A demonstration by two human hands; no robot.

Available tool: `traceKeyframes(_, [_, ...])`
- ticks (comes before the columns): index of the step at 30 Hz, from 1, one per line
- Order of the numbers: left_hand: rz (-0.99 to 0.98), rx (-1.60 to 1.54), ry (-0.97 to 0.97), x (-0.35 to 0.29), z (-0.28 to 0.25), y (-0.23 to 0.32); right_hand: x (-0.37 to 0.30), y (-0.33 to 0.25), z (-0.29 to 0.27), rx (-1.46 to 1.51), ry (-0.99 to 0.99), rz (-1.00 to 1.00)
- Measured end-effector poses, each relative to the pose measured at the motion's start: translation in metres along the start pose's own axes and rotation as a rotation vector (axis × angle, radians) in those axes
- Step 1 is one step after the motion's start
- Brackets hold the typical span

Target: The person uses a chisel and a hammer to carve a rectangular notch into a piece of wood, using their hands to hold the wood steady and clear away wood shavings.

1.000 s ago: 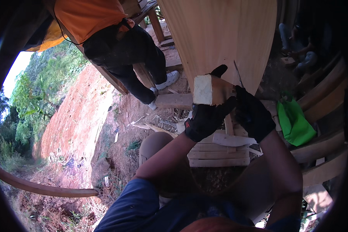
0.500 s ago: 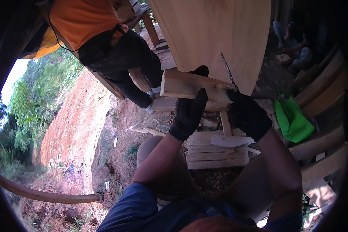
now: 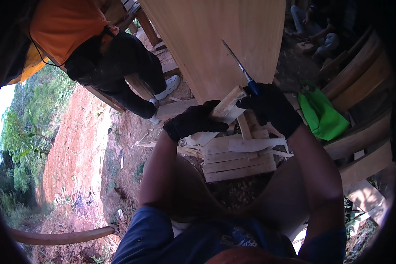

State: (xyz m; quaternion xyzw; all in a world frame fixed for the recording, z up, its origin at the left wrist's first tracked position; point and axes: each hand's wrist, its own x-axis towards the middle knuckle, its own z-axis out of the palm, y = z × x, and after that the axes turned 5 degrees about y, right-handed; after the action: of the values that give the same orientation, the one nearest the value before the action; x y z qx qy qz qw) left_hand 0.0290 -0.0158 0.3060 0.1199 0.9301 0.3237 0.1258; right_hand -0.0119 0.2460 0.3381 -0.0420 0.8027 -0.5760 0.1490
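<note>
In my black-gloved left hand (image 3: 192,121) is a short, pale wooden block (image 3: 228,106), gripped with its far end tilted up to the right. My right hand (image 3: 272,108), also gloved in black, is closed around the blue handle of a knife-like tool (image 3: 237,61). Its long, narrow blade points up and to the left, away from me. The right fingers lie close beside the block's end; whether they touch it I cannot tell. Below both hands stands a small slatted wooden stand (image 3: 238,165), with a thin pale offcut (image 3: 256,144) lying across it.
A wide wooden board (image 3: 215,39) leans beyond my hands. At the far left stands a person in an orange top (image 3: 66,31); another person (image 3: 321,33) sits at the far right. A green bag (image 3: 323,114) and curved planks (image 3: 361,92) are on the right.
The block has turned from lying crosswise to pointing away, with its end up, and the left hand has moved left and lower. More of the tool's blade and blue handle now shows.
</note>
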Motion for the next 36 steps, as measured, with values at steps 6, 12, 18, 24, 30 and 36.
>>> traceKeyframes(6, [-0.056,-0.65,0.078,0.015,0.019,0.008,0.002,-0.005,0.002,-0.19,0.193,-0.344])
traceKeyframes(12, [-0.135,-1.155,0.212,0.013,-0.003,-0.006,-0.019,0.003,0.004,-0.417,0.231,-0.811])
traceKeyframes(18, [-0.067,-1.244,0.263,0.004,-0.013,-0.011,-0.027,0.004,0.012,-0.358,0.224,-0.841])
traceKeyframes(24, [-0.066,-0.998,0.357,0.005,-0.017,-0.022,-0.031,0.004,0.007,-0.495,0.237,-0.886])
traceKeyframes(30, [-0.121,-0.475,0.429,-0.002,-0.022,-0.014,-0.027,0.011,0.003,-0.521,0.217,-0.921])
traceKeyframes(36, [-0.115,-0.358,0.277,-0.007,-0.011,-0.042,-0.022,0.029,-0.002,-0.517,0.008,-0.896])
